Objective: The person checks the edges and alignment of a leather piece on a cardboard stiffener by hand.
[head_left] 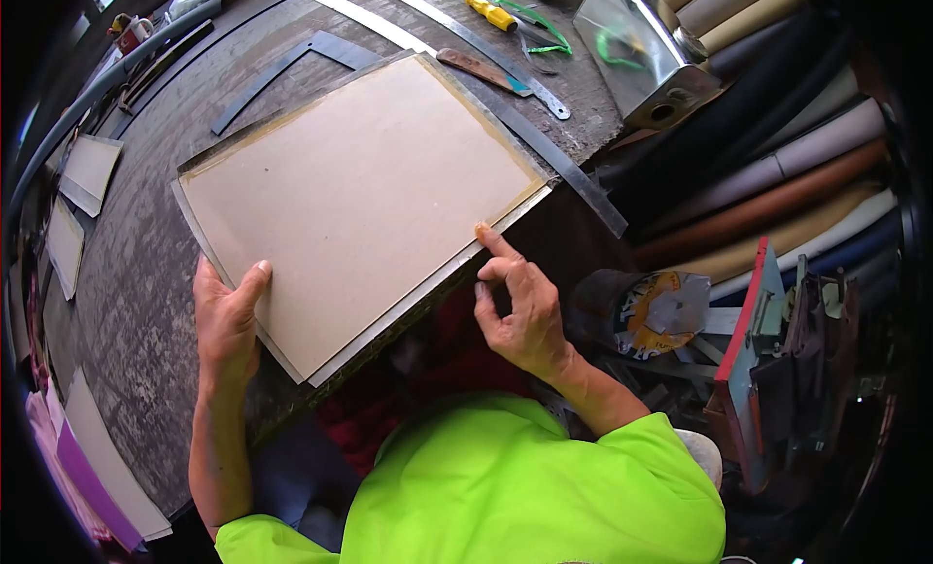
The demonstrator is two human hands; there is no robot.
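A large beige board (360,195) with brownish, glue-like edges lies over the near edge of the worktable. My left hand (229,311) grips its lower left side, thumb on top and fingers beneath. At the right part of the near edge, the index fingertip of my right hand (520,302) touches the board's border. The other fingers of that hand are bent and apart, with nothing visible between them. A thin grey layer shows below the board along its near edge.
On the worktable (146,224) lie metal rulers (374,22), a metal square (340,51), a wooden-handled knife (481,71) and a yellow-handled tool (491,12). Rolls of material (777,175) fill the right side. A red-edged board (743,360) stands at lower right.
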